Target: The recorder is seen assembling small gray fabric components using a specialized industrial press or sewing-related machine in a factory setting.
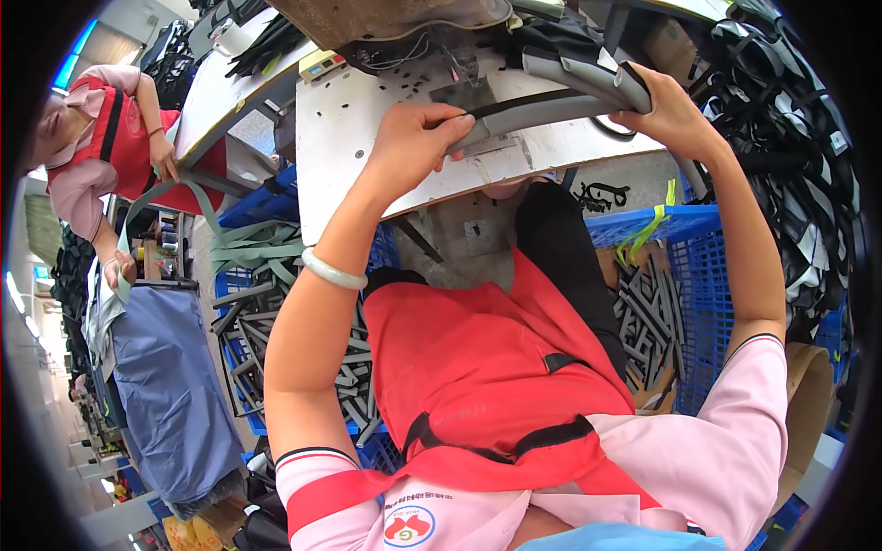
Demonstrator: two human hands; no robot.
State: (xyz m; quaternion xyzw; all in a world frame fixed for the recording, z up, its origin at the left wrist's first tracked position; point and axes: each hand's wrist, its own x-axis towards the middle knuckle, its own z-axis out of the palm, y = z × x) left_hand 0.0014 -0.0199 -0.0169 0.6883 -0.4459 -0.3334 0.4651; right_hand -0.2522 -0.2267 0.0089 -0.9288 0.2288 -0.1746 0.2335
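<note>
A long grey padded strip with a black edge stretches between my hands, over the front of a white worktable. My left hand pinches its left end between thumb and fingers. My right hand is wrapped round its right end, where more grey strip bends back towards the table's far side. Whether that is the same strip or another, I cannot tell. Behind the strip is a sewing machine, with its needle area just beyond my hands.
Blue baskets of short grey strips stand left and right of my lap. Black straps are heaped at the far right. Pale green webbing hangs at the left, where a co-worker in a red apron handles some.
</note>
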